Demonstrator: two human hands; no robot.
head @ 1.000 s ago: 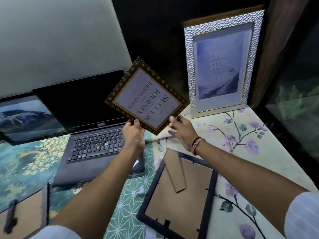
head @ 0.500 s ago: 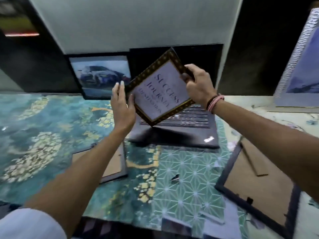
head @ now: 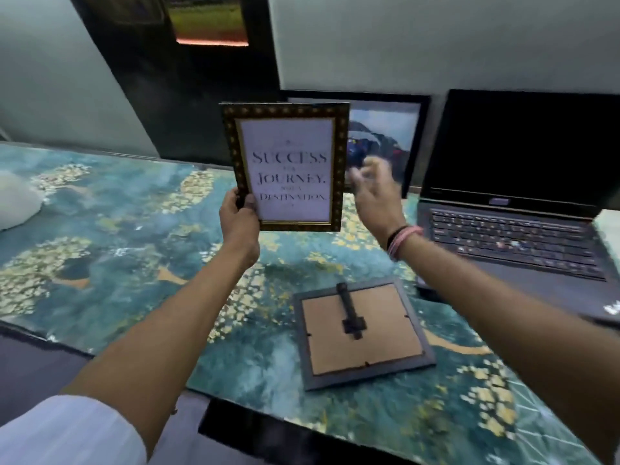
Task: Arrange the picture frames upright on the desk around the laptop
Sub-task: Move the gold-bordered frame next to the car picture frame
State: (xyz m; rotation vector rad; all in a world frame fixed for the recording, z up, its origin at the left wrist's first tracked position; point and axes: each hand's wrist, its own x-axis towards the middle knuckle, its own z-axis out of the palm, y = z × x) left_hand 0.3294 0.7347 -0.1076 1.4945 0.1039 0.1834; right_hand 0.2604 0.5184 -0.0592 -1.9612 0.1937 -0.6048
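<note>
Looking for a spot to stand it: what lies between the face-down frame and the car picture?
Head view: only bare patterned desk cover between face-down frame and car picture.

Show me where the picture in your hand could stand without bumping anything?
Free: the blue cloth left of the gold frame, up to the white thing. Crowded: between the car picture, laptop and face-down frame.
</note>
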